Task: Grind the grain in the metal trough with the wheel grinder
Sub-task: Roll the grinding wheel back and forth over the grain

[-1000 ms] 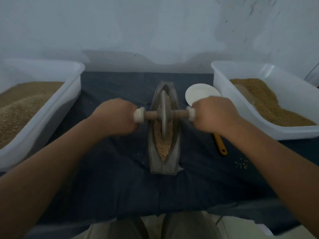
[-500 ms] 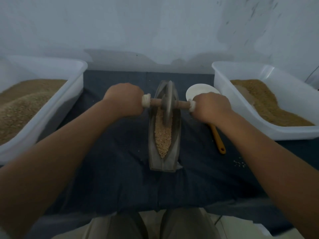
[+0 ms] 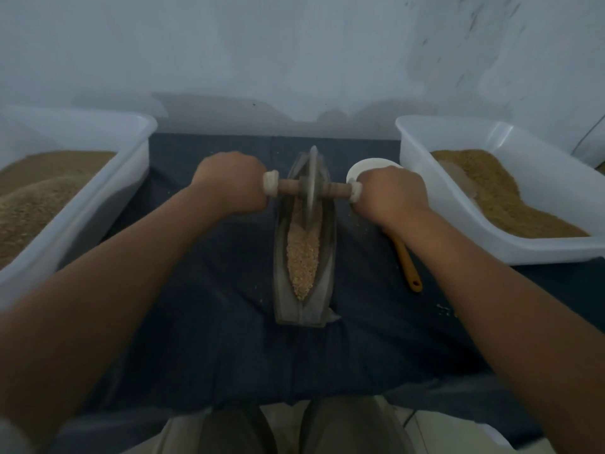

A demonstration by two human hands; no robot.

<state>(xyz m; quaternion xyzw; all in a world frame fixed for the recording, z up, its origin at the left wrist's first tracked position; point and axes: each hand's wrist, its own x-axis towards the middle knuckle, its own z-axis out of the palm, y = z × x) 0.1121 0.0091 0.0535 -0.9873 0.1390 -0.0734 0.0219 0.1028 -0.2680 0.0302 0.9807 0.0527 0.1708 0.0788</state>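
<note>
A boat-shaped metal trough (image 3: 281,283) lies lengthwise on the dark cloth, with tan grain (image 3: 302,257) along its groove. The wheel grinder (image 3: 311,185), a grey disc on a wooden axle, stands upright in the far part of the trough. My left hand (image 3: 230,181) grips the axle's left end behind its white cap. My right hand (image 3: 389,194) grips the right end the same way. Both fists hide the handle ends.
A white tub (image 3: 98,198) heaped with grain stands at the left, a second white tub (image 3: 435,198) with grain at the right. A white scoop (image 3: 363,165) with a yellow handle (image 3: 407,263) lies beside the trough, partly under my right hand. Loose grains (image 3: 443,309) dot the dark cloth (image 3: 203,339).
Both hands rolled the wheel from the trough's middle toward its far end, then slightly back toward me. More grain shows in the near part of the groove.
</note>
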